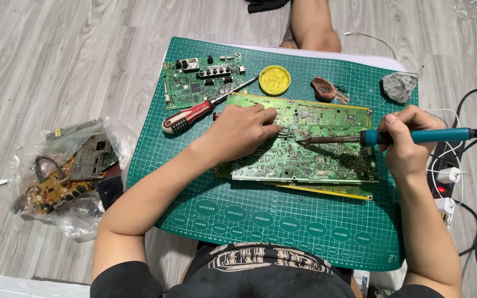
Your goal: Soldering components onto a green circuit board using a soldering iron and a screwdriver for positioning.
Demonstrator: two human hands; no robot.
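Gridded rubbery mat (238, 221), flat green board (316, 154)

The circuit board (310, 149) looks glossy green with shiny metal solder points. The soldering iron (415, 136) has a matt teal plastic handle and a dull metal tip. The cutting mat (205, 193) looks smooth, rubbery.

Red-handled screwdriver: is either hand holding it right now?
No. The screwdriver lies on the green mat; the left hand rests on the circuit board, and the right hand grips the soldering iron.
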